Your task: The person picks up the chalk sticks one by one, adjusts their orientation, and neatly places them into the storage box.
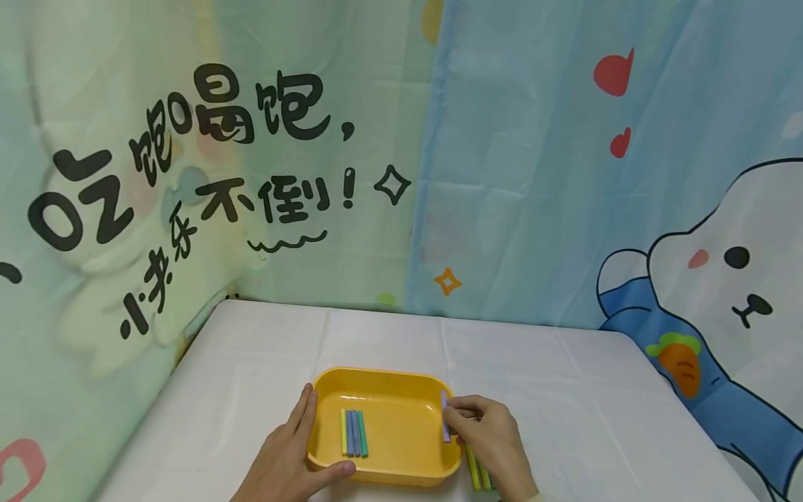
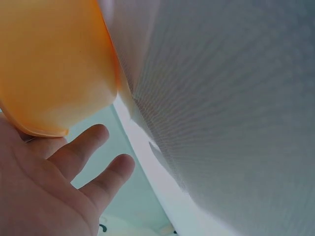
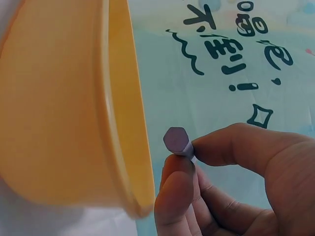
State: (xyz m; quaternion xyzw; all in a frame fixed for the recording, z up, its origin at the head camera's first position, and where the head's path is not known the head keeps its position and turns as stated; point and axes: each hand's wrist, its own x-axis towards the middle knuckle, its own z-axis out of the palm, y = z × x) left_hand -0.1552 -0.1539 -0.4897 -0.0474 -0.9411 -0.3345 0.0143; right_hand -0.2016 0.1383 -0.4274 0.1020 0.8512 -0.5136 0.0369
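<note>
A yellow tray stands on the table, seen also from its side in both wrist views. My left hand rests against its left side, fingers straight along the rim and thumb over the near edge. In the left wrist view two fingers stretch out apart from the wall. Between thumb and fingers, my right hand pinches a purple hexagonal stick, held upright by the tray's right rim. Inside the tray, at its left, several sticks in yellow, purple, blue-purple and green lie side by side.
Yellow-green and green sticks lie on the table right of the tray, partly hidden by my right hand. A white cloth covers the table. Behind it hangs a printed curtain with lettering and a cartoon bear.
</note>
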